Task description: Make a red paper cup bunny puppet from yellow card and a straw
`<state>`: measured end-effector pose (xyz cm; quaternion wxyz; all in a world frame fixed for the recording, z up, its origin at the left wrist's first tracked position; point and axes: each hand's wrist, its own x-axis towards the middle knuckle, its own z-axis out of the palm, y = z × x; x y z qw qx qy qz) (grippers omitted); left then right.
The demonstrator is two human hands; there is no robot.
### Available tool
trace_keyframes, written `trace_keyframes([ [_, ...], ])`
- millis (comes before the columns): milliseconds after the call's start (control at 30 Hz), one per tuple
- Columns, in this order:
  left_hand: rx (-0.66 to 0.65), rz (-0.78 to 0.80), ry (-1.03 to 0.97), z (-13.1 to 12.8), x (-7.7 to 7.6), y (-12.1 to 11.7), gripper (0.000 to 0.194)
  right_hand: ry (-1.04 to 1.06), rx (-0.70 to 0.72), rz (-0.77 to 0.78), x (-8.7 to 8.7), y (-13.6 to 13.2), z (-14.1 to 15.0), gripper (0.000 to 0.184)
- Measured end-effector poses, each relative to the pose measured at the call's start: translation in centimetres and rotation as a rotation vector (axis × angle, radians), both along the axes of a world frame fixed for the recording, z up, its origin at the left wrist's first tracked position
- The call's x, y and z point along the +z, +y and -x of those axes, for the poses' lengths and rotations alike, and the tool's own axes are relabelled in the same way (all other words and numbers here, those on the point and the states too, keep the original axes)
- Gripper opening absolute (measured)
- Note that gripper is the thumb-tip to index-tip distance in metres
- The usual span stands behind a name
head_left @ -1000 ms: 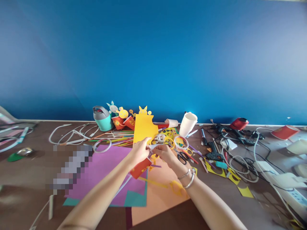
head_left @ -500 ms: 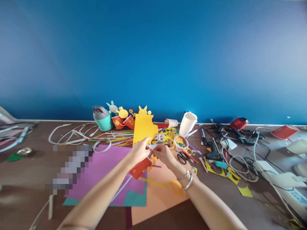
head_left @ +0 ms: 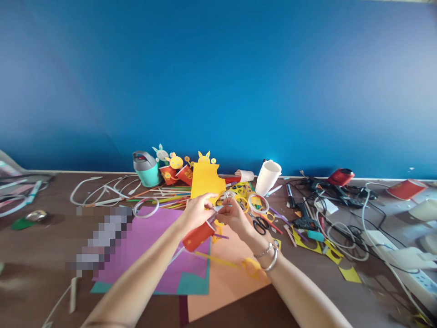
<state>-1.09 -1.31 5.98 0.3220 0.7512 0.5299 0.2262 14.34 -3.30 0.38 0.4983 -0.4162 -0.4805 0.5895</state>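
My left hand (head_left: 198,211) is closed, thumb and forefinger pinched at a small white piece (head_left: 217,208). Opposite it, my right hand (head_left: 235,216) has its fingertips pinched at the same piece, a bracelet and bangle on the wrist. Directly below my left hand is a tilted red paper cup (head_left: 197,237); whether the hidden lower fingers grip it, I cannot tell. A thin purple strip (head_left: 222,236) and yellow paper cut-outs lie by the cup. Behind my hands stands a yellow paper sheet (head_left: 206,180) with a notched edge.
Purple paper (head_left: 143,250) and peach paper (head_left: 227,282) cover the front middle. Black scissors (head_left: 261,225), tape rolls (head_left: 258,203) and a white cup (head_left: 268,177) are to the right, then a glue gun (head_left: 305,221), cables and a power strip (head_left: 409,269). Rabbit-faced cups (head_left: 175,161) stand behind.
My right hand's fingers have lifted and spread slightly near the white piece. The red cup has shifted a little left and upward, its tilt changed. My left hand has barely moved.
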Motion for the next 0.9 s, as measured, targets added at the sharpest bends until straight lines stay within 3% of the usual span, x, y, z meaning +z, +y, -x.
trace_keyframes([
  [267,-0.159,0.151,-0.173,0.9,1.3,0.1,0.047,0.100,0.241,-0.049,2.2,-0.2,-1.3,0.039],
  [400,-0.091,-0.020,-0.318,0.4,2.2,-0.5,0.038,0.102,0.172,-0.052,2.4,0.1,-1.7,0.037],
  [500,0.019,-0.197,-0.373,0.3,2.2,-0.7,0.055,0.093,0.091,-0.052,2.5,0.5,-2.1,0.038],
  [600,0.034,-0.144,-0.284,0.9,1.8,-0.5,0.084,0.077,0.039,-0.055,2.5,0.8,-2.6,0.035],
  [733,-0.157,0.087,-0.103,1.2,1.4,-0.4,0.097,0.058,0.002,-0.068,2.6,0.9,-2.9,0.030],
  [900,-0.131,-0.068,0.003,-0.2,1.4,-1.4,0.093,0.036,-0.011,-0.075,2.9,0.6,-2.7,0.025],
])
